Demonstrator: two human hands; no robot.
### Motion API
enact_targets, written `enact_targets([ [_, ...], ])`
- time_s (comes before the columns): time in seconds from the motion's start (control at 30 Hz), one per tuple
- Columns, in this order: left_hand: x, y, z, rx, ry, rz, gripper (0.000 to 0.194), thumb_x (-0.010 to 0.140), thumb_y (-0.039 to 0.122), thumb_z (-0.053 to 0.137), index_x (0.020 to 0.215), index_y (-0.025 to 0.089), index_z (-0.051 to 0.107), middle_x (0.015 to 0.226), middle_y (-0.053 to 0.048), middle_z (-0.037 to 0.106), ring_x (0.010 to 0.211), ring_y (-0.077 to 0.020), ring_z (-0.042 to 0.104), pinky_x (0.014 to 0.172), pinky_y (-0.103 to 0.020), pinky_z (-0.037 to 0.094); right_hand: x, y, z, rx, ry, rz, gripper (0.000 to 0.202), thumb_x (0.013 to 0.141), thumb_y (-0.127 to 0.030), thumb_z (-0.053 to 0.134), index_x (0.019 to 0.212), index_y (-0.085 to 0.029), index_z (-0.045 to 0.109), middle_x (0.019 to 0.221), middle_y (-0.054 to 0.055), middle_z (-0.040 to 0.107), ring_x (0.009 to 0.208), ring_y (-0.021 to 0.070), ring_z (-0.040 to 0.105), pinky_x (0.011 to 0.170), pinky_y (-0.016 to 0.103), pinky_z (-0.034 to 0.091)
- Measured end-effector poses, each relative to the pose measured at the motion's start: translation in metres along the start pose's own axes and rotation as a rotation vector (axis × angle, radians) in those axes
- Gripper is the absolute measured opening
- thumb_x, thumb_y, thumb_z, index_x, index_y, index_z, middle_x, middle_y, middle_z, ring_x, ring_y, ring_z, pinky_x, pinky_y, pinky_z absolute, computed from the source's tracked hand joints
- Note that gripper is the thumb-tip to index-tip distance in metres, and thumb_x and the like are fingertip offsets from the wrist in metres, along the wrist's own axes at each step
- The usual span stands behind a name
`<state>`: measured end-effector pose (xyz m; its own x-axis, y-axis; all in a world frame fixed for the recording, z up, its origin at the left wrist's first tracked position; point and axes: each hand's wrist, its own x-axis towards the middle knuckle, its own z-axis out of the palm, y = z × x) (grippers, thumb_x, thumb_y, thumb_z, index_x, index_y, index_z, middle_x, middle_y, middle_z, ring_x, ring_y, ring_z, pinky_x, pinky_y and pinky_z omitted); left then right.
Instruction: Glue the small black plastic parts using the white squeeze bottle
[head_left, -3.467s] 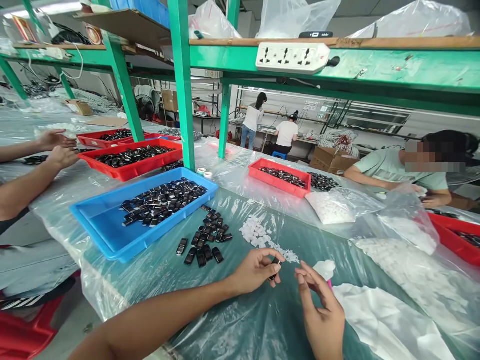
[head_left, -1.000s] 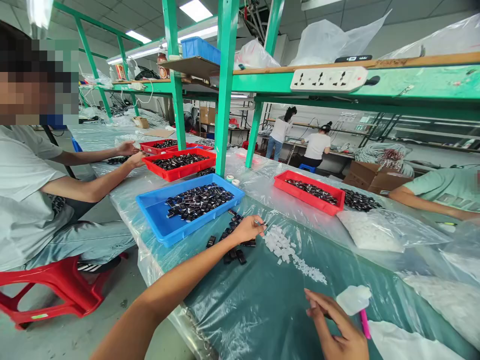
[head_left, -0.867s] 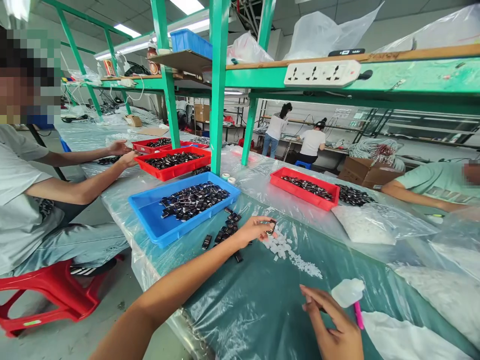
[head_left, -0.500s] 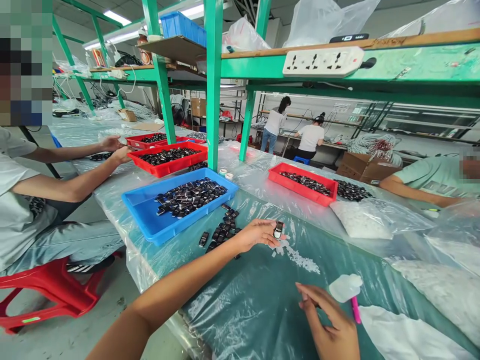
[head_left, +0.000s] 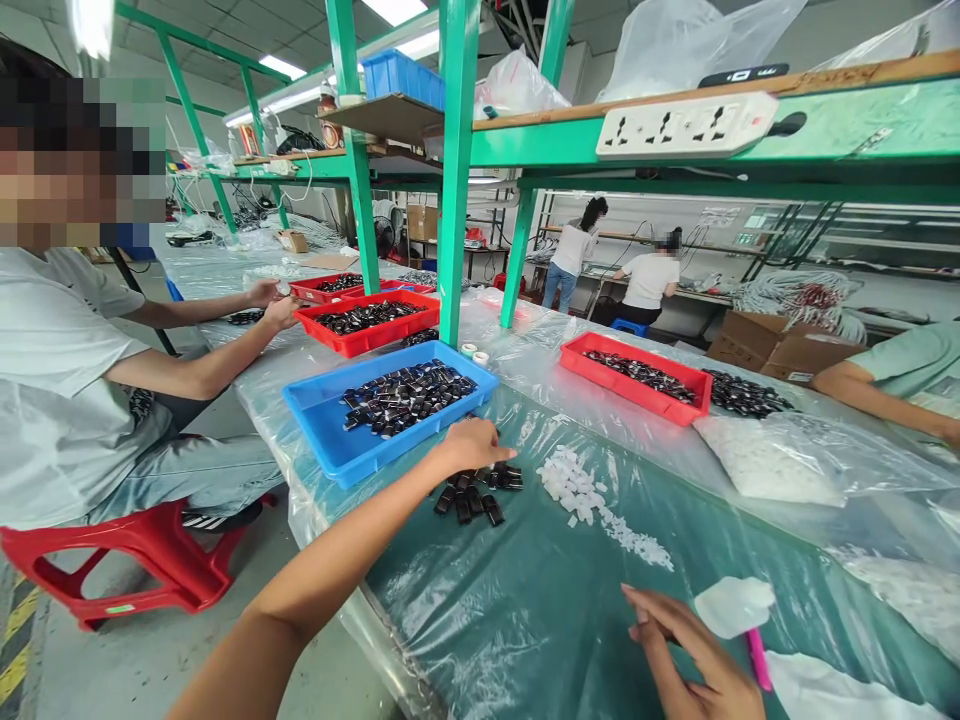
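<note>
My left hand [head_left: 472, 446] is over a loose heap of small black plastic pieces [head_left: 466, 503] on the green tabletop, beside the blue tray. Its thumb points right; the other fingertips are hidden, so I cannot see whether it holds a piece. The blue tray [head_left: 319, 440] contains many more black pieces. Right of the heap lies a scatter of small white translucent pieces [head_left: 574, 485]. Low in view, my right hand [head_left: 697, 655] rests near the table with fingers loosely extended and nothing visible in them. Next to it are a whitish translucent lump [head_left: 735, 607] and a pink stick [head_left: 757, 660].
Red trays [head_left: 637, 388] [head_left: 341, 343] of black pieces stand farther back. Clear bags of white pieces [head_left: 772, 465] lie at right. A green shelf post [head_left: 459, 180] rises from the table. A co-worker [head_left: 67, 370] sits at left; another person's arm [head_left: 885, 400] is at right.
My left hand has moved left from the white pieces to the black heap. The black piece it held up is no longer visible in it. My right hand keeps nearly the same pose.
</note>
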<state>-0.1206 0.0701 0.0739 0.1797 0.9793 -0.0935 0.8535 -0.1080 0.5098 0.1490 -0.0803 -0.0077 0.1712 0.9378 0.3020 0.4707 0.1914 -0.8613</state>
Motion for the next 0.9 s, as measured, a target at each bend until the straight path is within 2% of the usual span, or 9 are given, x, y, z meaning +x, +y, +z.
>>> enact_targets([
  [0.07, 0.007, -0.003, -0.009, 0.110, 0.053, -0.086, 0.034, 0.080, 0.042, 0.055, 0.071, 0.012, 0.067, 0.076, -0.012, 0.065, 0.086, -0.0288, 0.061, 0.071, -0.034, 0.045, 0.002, 0.004, -0.003, -0.016, -0.050, -0.020, 0.028, 0.077, -0.046, 0.054, 0.094, -0.029, 0.069, 0.100, 0.005, 0.064, 0.067, 0.0152, 0.064, 0.036, 0.015, 0.043],
  [0.17, 0.023, -0.005, -0.009, 0.204, 0.091, -0.178, 0.025, 0.086, 0.033, 0.052, 0.097, 0.012, 0.061, 0.100, -0.010, 0.061, 0.095, -0.0233, 0.057, 0.080, -0.038, 0.047, 0.006, 0.009, -0.007, -0.043, -0.115, -0.075, 0.027, 0.076, -0.043, 0.057, 0.095, -0.028, 0.069, 0.099, 0.006, 0.065, 0.066, 0.0160, 0.065, 0.036, 0.016, 0.044],
  [0.27, 0.041, -0.007, 0.003, 0.225, 0.099, -0.216, 0.030, 0.088, 0.029, 0.051, 0.114, 0.014, 0.051, 0.113, -0.009, 0.054, 0.097, -0.0194, 0.056, 0.081, -0.039, 0.048, 0.006, 0.009, -0.006, -0.042, -0.076, -0.081, 0.027, 0.077, -0.043, 0.055, 0.094, -0.028, 0.069, 0.097, 0.006, 0.065, 0.065, 0.0151, 0.065, 0.036, 0.016, 0.044],
  [0.4, 0.055, -0.008, 0.023, 0.157, 0.117, -0.200, 0.031, 0.088, 0.029, 0.051, 0.114, 0.014, 0.051, 0.113, -0.009, 0.054, 0.097, -0.0199, 0.056, 0.081, -0.039, 0.049, 0.004, 0.003, -0.001, -0.028, 0.014, -0.087, 0.027, 0.079, -0.044, 0.052, 0.090, -0.028, 0.069, 0.095, 0.005, 0.064, 0.063, 0.0130, 0.062, 0.033, 0.014, 0.039],
  [0.6, 0.059, -0.004, 0.038, -0.133, 0.100, -0.098, 0.030, 0.088, 0.029, 0.051, 0.113, 0.014, 0.052, 0.113, -0.009, 0.054, 0.097, -0.0198, 0.056, 0.081, -0.039, 0.049, -0.001, -0.006, 0.005, -0.005, 0.054, -0.069, 0.030, 0.079, -0.046, 0.049, 0.089, -0.026, 0.069, 0.095, 0.007, 0.064, 0.062, 0.0137, 0.060, 0.032, 0.016, 0.037],
  [0.73, 0.049, 0.010, 0.041, -0.475, 0.018, 0.058, 0.030, 0.088, 0.034, 0.047, 0.105, 0.012, 0.059, 0.099, -0.008, 0.063, 0.085, -0.0171, 0.061, 0.076, -0.030, 0.050, -0.002, -0.003, 0.004, 0.029, 0.016, -0.053, 0.028, 0.080, -0.043, 0.050, 0.093, -0.027, 0.068, 0.098, 0.007, 0.062, 0.069, 0.0150, 0.061, 0.034, 0.015, 0.041],
  [0.83, 0.033, 0.028, 0.043, -0.742, -0.075, 0.183, 0.043, 0.087, 0.042, 0.043, 0.110, 0.009, 0.058, 0.093, -0.011, 0.066, 0.073, -0.0127, 0.063, 0.072, -0.024, 0.051, 0.001, 0.003, 0.000, -0.013, -0.055, -0.132, 0.025, 0.081, -0.037, 0.052, 0.096, -0.027, 0.068, 0.098, 0.007, 0.063, 0.071, 0.0152, 0.062, 0.036, 0.015, 0.043],
  [0.9, 0.021, 0.040, 0.045, -0.876, -0.149, 0.240, 0.049, 0.083, 0.047, 0.047, 0.110, 0.009, 0.059, 0.092, -0.013, 0.067, 0.068, -0.0113, 0.063, 0.070, -0.024, 0.051, 0.004, 0.005, -0.003, -0.064, -0.093, -0.220, 0.023, 0.082, -0.032, 0.052, 0.098, -0.026, 0.068, 0.095, 0.007, 0.064, 0.070, 0.0146, 0.063, 0.042, 0.016, 0.047],
])
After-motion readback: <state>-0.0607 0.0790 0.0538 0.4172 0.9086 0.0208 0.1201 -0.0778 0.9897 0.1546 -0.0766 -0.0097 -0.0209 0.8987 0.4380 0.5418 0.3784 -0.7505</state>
